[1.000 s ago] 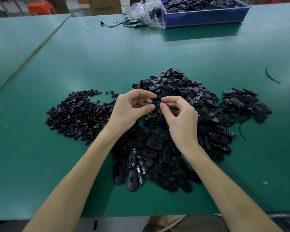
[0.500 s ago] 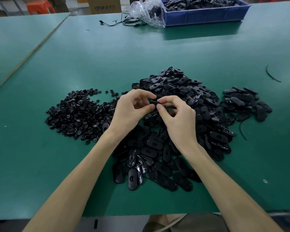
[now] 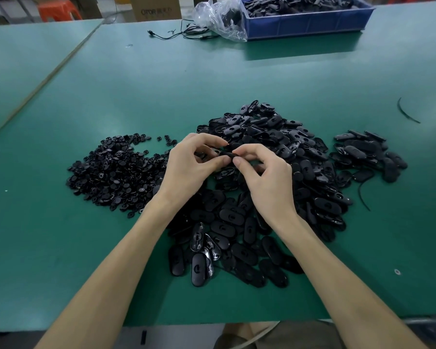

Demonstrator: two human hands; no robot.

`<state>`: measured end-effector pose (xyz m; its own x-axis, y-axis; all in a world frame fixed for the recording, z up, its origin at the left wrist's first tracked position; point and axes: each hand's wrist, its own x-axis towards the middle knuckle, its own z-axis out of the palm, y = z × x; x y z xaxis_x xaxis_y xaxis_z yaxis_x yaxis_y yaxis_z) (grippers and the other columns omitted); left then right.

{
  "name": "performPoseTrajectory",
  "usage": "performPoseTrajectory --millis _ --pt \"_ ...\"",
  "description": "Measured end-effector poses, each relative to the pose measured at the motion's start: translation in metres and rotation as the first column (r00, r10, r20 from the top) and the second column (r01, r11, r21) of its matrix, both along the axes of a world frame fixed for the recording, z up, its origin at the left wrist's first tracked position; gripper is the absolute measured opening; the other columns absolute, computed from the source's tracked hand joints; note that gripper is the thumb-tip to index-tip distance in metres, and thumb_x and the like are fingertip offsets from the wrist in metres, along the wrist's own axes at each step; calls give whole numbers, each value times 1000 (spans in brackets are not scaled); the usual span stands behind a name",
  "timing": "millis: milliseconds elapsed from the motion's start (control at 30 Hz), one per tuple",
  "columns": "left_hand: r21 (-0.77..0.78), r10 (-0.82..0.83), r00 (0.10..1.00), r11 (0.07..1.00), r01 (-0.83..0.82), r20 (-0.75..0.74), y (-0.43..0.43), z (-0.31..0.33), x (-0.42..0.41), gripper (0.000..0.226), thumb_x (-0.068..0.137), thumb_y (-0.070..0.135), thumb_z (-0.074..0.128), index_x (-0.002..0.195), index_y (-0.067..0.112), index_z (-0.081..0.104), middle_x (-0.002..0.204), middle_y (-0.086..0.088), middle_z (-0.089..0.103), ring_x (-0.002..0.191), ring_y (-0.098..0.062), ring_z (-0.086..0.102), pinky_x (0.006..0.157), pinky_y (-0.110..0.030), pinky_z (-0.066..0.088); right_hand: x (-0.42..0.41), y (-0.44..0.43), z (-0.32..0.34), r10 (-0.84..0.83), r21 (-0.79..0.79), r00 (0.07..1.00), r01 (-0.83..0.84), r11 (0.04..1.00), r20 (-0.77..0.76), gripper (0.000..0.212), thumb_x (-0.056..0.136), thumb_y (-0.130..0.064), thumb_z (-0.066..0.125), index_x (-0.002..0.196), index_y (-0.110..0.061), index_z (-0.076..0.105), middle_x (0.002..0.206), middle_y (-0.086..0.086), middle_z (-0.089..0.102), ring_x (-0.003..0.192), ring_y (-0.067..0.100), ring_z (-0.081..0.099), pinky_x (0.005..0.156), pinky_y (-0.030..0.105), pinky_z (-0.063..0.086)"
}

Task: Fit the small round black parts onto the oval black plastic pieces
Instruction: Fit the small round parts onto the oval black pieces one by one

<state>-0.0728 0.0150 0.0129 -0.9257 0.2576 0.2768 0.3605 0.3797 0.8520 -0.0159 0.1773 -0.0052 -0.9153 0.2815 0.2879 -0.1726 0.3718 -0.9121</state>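
Note:
A heap of small round black parts (image 3: 111, 172) lies on the green table at the left. A large heap of oval black plastic pieces (image 3: 275, 177) spreads across the middle. Above it, my left hand (image 3: 189, 165) and my right hand (image 3: 267, 177) meet fingertip to fingertip and pinch one oval black piece (image 3: 228, 154) between them. Fingers hide most of that piece, so I cannot tell whether a round part sits on it. A smaller group of oval pieces (image 3: 368, 154) lies apart at the right.
A blue crate (image 3: 310, 23) full of black parts stands at the far edge, with a crumpled clear plastic bag (image 3: 219, 18) and a black cable (image 3: 176, 34) beside it. A thin black strip (image 3: 405, 113) lies at the far right. The table's front edge runs just below my forearms.
Both hands stay together over the pile; the fingers have shifted slightly on the held piece and the hands sit a little further from me.

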Motion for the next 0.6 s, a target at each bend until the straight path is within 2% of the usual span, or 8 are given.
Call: performPoseTrajectory --millis 67,133,233,300,400,500,600 --pt "28 -38 998 999 36 45 -1 1 -1 20 86 17 84 105 19 78 96 4 77 79 -7 72 68 -32 56 0 0 0 9 -10 1000 -9 1000 -11 12 98 -16 73 106 -25 75 95 -9 75 97 10 69 83 26 54" --pt "89 -82 994 993 75 77 0 1 0 17 88 12 81 105 11 78 96 -3 79 85 -18 75 80 -33 61 1 1 1 14 -20 1000 -15 1000 -24 11 98 -16 72 106 -23 74 96 -9 75 98 10 70 85 28 56" --pt "176 -109 990 980 93 86 1 1 0 17 87 9 82 103 7 78 92 -4 79 78 -13 74 76 -23 57 1 1 2 21 -63 999 -24 998 -41 10 98 -14 72 105 -21 73 96 -9 75 96 9 71 84 26 57" --pt "217 -116 988 972 93 98 0 2 -1 18 86 9 83 103 8 78 95 -3 79 82 -9 73 76 -18 55 1 1 3 27 -78 999 -31 996 -47 9 98 -16 73 105 -21 73 96 -9 75 95 9 71 83 25 56" --pt "311 -134 975 948 73 178 0 2 -1 22 85 13 84 107 12 78 94 -2 77 83 -11 70 73 -22 54 2 0 4 36 -81 999 -39 996 -40 7 96 -22 75 103 -22 72 97 -10 74 95 10 70 81 21 54" --pt "440 -178 950 896 48 258 1 1 -1 31 80 20 86 108 12 77 85 3 69 80 -12 64 73 -24 53 4 -1 4 48 -62 999 -48 997 -1 11 93 -30 79 96 -27 68 95 -11 72 84 10 66 74 17 50" --pt "492 -243 926 867 74 289 1 0 -1 28 80 24 85 106 15 77 88 -4 69 79 -17 64 79 -29 56 5 -2 4 64 -70 998 -63 996 21 17 91 -34 81 90 -29 65 91 -10 70 76 11 62 69 16 45"
